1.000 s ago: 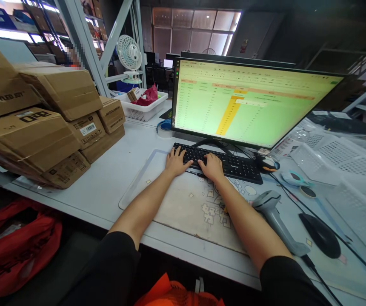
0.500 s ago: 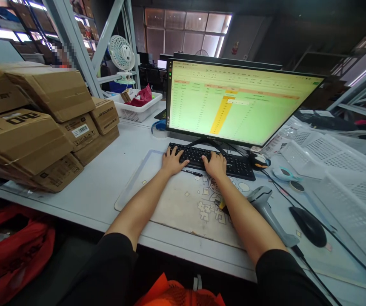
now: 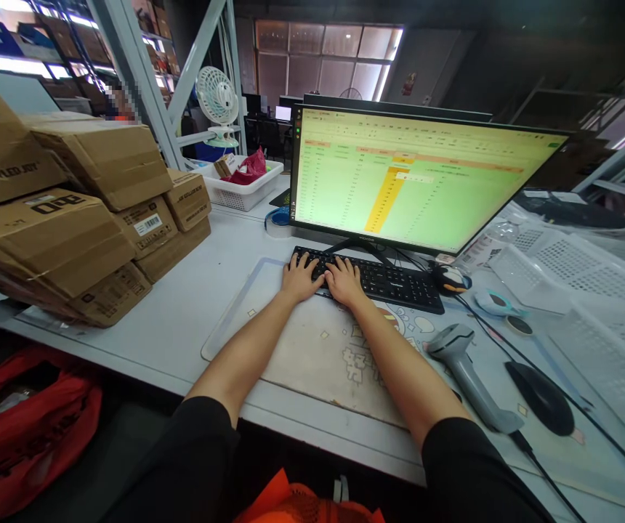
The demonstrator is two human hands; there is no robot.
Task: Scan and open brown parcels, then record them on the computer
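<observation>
A black keyboard (image 3: 400,285) lies on a pale printed desk mat (image 3: 301,356), below a monitor (image 3: 421,181) that shows a green spreadsheet with one yellow column. My left hand (image 3: 299,279) rests on the keyboard's left end, fingers spread over the keys. Close beside it, my right hand (image 3: 344,280) lies on the left-middle keys with its fingers apart. The two thumbs nearly meet near the keyboard's front edge. Neither hand holds anything.
Cardboard boxes (image 3: 99,156) are stacked at the left. A white basket (image 3: 247,192) and a tape roll (image 3: 278,224) stand behind. To the right are a grey barcode scanner (image 3: 470,374), a black mouse (image 3: 541,398), cables and white perforated baskets (image 3: 563,254).
My right hand has moved left along the keyboard, closer to my left hand. The view has shifted slightly, so the desk appears a little further right. The left hand stays on the keys.
</observation>
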